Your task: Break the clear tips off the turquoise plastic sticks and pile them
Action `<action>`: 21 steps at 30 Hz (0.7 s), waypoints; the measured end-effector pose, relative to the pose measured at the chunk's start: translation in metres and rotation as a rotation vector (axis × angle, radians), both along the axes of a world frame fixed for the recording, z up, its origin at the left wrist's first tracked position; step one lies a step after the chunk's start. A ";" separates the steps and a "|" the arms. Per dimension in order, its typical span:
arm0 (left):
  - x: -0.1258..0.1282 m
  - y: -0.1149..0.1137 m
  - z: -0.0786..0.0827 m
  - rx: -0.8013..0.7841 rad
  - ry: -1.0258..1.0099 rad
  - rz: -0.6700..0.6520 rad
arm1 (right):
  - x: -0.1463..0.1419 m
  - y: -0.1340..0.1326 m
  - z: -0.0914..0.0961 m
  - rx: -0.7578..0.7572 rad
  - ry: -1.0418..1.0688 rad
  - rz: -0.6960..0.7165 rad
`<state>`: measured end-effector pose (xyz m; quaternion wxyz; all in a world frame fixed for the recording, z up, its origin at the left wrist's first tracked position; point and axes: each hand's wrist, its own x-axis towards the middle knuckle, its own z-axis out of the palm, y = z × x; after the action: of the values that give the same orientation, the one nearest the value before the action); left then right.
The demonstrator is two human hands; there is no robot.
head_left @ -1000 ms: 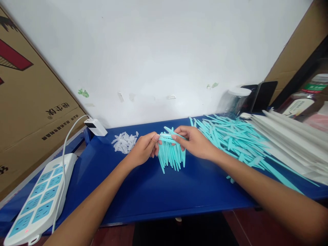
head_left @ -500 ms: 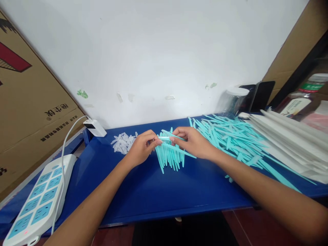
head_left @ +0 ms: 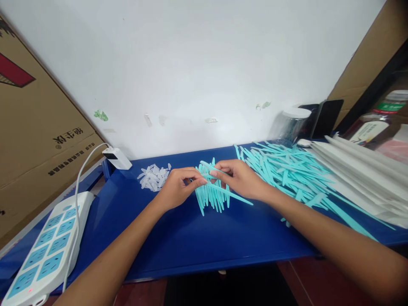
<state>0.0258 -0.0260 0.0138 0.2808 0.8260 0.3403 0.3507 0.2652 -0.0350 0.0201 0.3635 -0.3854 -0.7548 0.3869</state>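
Note:
My left hand (head_left: 183,185) pinches a slim, tapered turquoise plastic stick (head_left: 234,196), whose narrow end points right and slightly down. Close beside it, my right hand (head_left: 238,175) is closed on a second turquoise stick (head_left: 207,165) that angles up to the left. The fingertips of both hands nearly meet. Beneath them a row of similar turquoise sticks (head_left: 212,199) lies side by side on the blue table, partly hidden by my hands. A heap of small translucent whitish pieces (head_left: 153,177) lies just left of my left hand.
A large pile of turquoise sticks (head_left: 287,170) spreads to the right, beside stacked white sheets or bags (head_left: 366,174). Behind stand a clear jar with a white lid (head_left: 291,125) and a dark phone-like slab (head_left: 328,119). A power strip (head_left: 51,250) and white charger (head_left: 117,158) are on the left.
The stick in my left hand has shifted right and slightly down. My left fingertips have moved a little to the right. The right hand has barely moved.

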 end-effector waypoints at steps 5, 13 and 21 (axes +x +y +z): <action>-0.001 0.000 0.003 0.039 0.002 -0.001 | 0.004 0.005 -0.001 0.158 -0.153 -0.146; -0.001 -0.002 0.002 0.024 -0.008 -0.025 | 0.009 0.005 0.006 0.363 -0.379 -0.187; 0.002 -0.005 0.003 0.101 -0.012 -0.075 | 0.009 0.005 0.005 0.348 -0.243 0.061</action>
<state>0.0277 -0.0310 0.0170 0.2538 0.8491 0.2895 0.3617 0.2738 -0.0299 0.0254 0.3188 -0.3376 -0.8599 0.2122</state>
